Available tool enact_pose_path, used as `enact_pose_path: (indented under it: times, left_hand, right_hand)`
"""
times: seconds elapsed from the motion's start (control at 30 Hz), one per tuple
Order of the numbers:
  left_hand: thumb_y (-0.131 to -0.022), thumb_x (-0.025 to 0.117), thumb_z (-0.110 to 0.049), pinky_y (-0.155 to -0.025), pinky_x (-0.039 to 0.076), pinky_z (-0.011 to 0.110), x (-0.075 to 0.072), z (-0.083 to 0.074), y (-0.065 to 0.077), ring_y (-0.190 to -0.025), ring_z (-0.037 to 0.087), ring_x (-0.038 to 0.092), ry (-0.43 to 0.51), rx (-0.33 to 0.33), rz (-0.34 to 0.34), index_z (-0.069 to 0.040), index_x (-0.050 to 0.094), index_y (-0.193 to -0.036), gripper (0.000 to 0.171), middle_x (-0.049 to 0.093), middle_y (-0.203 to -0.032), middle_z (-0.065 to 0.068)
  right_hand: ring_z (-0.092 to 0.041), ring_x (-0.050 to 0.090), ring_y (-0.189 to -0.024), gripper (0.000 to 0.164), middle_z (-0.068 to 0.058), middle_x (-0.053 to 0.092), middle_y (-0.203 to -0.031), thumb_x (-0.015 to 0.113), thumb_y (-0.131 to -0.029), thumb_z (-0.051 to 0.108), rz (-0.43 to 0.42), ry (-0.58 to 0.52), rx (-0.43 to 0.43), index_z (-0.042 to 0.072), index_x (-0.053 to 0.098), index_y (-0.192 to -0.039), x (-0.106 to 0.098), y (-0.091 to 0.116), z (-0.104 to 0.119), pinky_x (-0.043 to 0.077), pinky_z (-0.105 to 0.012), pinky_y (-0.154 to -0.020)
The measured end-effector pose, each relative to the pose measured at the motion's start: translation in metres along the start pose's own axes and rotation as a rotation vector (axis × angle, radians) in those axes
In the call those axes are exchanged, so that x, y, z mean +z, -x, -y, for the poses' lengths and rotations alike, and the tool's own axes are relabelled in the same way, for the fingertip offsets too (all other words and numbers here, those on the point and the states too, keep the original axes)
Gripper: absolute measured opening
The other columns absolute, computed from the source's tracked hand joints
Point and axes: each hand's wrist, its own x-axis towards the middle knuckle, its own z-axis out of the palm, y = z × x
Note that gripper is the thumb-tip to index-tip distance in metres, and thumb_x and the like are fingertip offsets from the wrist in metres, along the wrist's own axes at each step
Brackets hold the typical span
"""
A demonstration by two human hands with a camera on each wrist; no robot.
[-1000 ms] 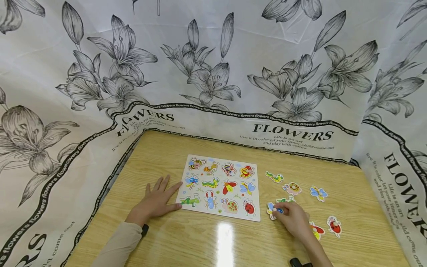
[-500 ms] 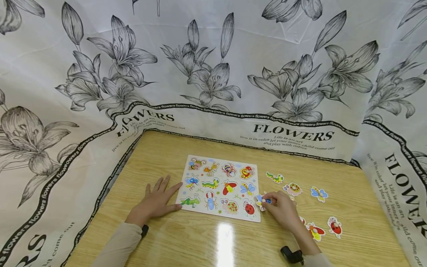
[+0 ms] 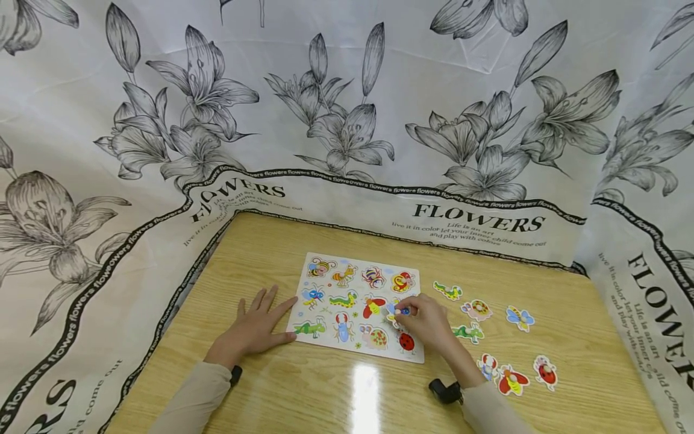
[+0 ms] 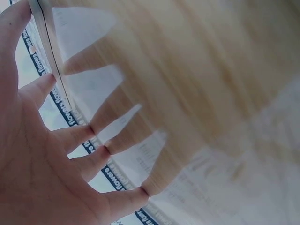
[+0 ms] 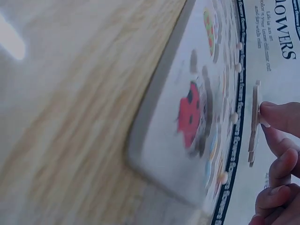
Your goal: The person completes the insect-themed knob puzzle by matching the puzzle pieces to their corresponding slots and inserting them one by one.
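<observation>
My right hand (image 3: 431, 323) pinches a puzzle piece (image 3: 391, 311) with a blue insect on it, by its small knob. In the right wrist view this piece (image 5: 254, 126) hangs edge-on above the board, apart from it. Beneath lies a white insect puzzle board (image 3: 332, 346) with several bug pictures. The printed ladybug (image 3: 406, 342) shows just below my right fingers. My left hand (image 3: 253, 325) rests on the table with fingers spread, its thumb and index finger at the board's left edge. The left wrist view shows the palm (image 4: 51, 164) and straight fingers.
Right of the board lie loose knobbed pieces: a caterpillar (image 3: 447, 290), a snail (image 3: 476, 310), a blue-winged insect (image 3: 520, 318), a green insect (image 3: 473, 333), a red-pincered beetle (image 3: 488, 365), a red-winged bug (image 3: 512, 380) and a ladybug (image 3: 545, 372). Flower-printed cloth (image 3: 347, 199) surrounds the wooden table (image 3: 271, 386).
My right hand has carried the blue insect piece leftward from among the loose pieces to over the board's right side. The green insect and the beetle piece are uncovered. My left hand has stayed put.
</observation>
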Motion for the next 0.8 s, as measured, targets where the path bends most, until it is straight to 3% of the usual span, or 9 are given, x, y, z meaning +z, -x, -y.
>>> enact_pose_path:
  times: [0.3,0.8]
  left_hand:
    - [-0.09,0.062,-0.063,-0.105,0.007,0.079,0.0,0.001,-0.001,-0.149,0.045,0.008,-0.001,0.002,-0.002,-0.031,0.033,-0.158,0.081,0.01,-0.165,0.02]
    - [-0.091,0.062,-0.062,-0.105,0.007,0.079,0.0,0.001,0.0,-0.148,0.046,0.008,-0.009,-0.002,0.004,-0.03,0.033,-0.158,0.081,0.01,-0.164,0.021]
  right_hand:
    - [-0.015,0.045,-0.07,0.011,0.007,0.053,-0.074,0.08,-0.087,0.017,0.023,-0.017,-0.114,0.014,0.078,-0.097,0.023,-0.029,0.022,0.022,-0.041,-0.071]
    - [-0.015,0.043,-0.069,0.009,0.006,0.05,-0.071,0.078,-0.088,0.018,0.083,-0.033,-0.171,0.015,0.078,-0.097,0.054,-0.064,0.06,0.028,-0.045,-0.076]
